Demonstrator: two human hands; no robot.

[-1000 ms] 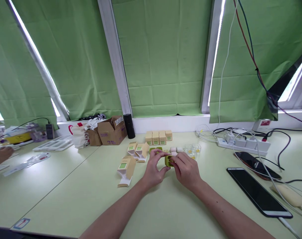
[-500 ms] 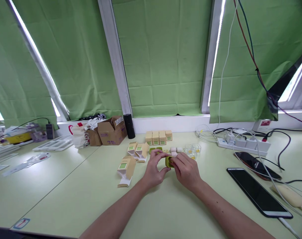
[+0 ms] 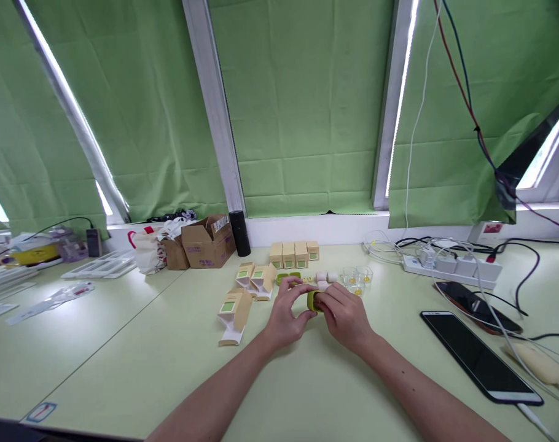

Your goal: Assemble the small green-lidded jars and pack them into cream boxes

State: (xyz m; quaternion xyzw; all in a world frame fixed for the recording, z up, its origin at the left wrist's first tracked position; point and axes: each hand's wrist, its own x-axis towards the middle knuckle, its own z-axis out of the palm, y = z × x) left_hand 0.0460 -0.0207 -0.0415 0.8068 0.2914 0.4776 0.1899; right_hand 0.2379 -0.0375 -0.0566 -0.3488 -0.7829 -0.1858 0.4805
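Between my two hands, a little above the table, is a small olive-green square case (image 3: 312,301) with a hollow side facing right. My left hand (image 3: 285,314) grips it between thumb and fingers. The fingertips of my right hand (image 3: 347,314) are pinched together at its hollow; whatever they hold there is hidden. Just beyond my hands lie more green pieces (image 3: 289,276), short pale pinkish-white cylinders (image 3: 321,277) and several clear cups (image 3: 363,274) with yellow bits in them. Left of my left hand are opened small cardboard boxes (image 3: 234,310) with flaps out.
Closed small boxes (image 3: 289,255) stand in a row at the back. A black cylinder (image 3: 239,233) and a brown carton (image 3: 208,242) are behind left. To the right lie a phone (image 3: 480,356), a power strip (image 3: 449,270) and loose cables.
Almost nothing differs. Both hands keep the same grip on the green case, with only a very slight shift of the whole view.
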